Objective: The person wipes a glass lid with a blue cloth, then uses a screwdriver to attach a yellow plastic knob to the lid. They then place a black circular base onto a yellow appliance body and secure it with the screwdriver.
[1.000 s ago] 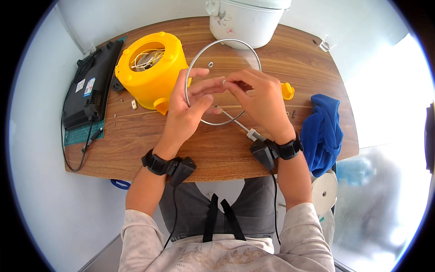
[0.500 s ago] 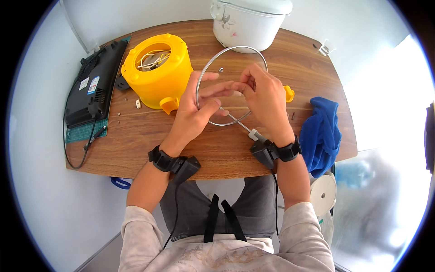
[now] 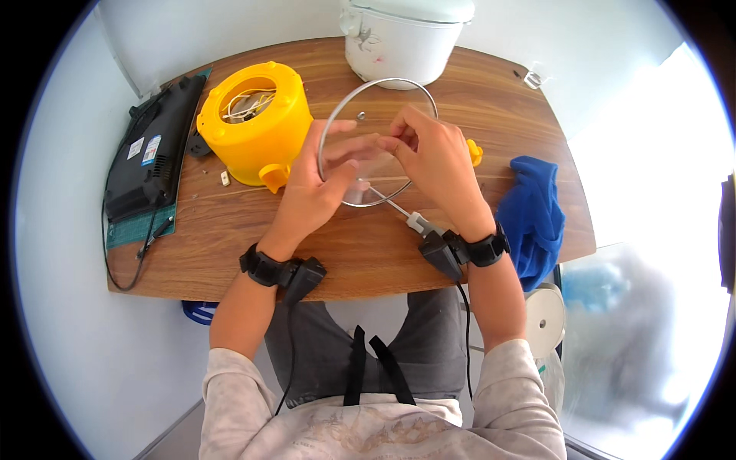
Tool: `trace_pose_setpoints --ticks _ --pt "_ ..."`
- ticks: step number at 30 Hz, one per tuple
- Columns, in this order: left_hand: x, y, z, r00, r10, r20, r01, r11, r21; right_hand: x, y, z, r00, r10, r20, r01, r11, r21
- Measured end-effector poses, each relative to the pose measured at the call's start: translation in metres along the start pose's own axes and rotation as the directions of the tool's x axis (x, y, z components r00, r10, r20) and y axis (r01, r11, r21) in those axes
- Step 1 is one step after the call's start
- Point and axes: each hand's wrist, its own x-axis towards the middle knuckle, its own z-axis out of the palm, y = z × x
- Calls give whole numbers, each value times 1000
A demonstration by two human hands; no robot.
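Note:
A clear round glass lid [image 3: 385, 170] with a thin metal rim is held up over the table between my hands. My left hand [image 3: 308, 188] grips its left side, the thumb near the lower rim and the fingers stretched behind the glass. Over the middle of the lid, the fingers of my right hand [image 3: 435, 157] are pinched together. Whatever lies between those fingertips is too small or hidden to name. Below the lid, a screwdriver [image 3: 418, 223] with a pale grey handle lies on the table, its shaft pointing up and left. A small metal nut [image 3: 361, 116] is seen near the rim.
To the left stands a yellow plastic housing [image 3: 287, 146] with loose wires inside, beside a black appliance [image 3: 146, 153] on a green mat [image 3: 142, 230]. A white rice cooker [image 3: 402, 54] is at the back. Right are a yellow part [image 3: 474, 152] and blue cloth [image 3: 529, 218].
The whole view has shifted slightly, with the scene sliding a little left. My hands keep nearly the same hold on the lid, and the right fingers stay pinched at its middle.

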Motion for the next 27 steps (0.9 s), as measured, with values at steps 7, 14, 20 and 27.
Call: trace_pose_setpoints --ticks 7,14,20,27 --pt "-7 20 8 996 69 -51 -74 992 -107 -61 -16 -54 988 81 -131 -66 992 110" --pt "-81 54 9 973 -210 -99 158 911 -380 -138 5 -59 949 315 -8 -315 949 22" --pt "-149 32 -1 889 -390 -239 267 867 -421 -144 2 -36 967 256 -4 -252 949 -191" --pt "-173 19 -4 867 -439 -237 302 840 -450 -171 2 -17 961 194 -195 -221 967 -127"
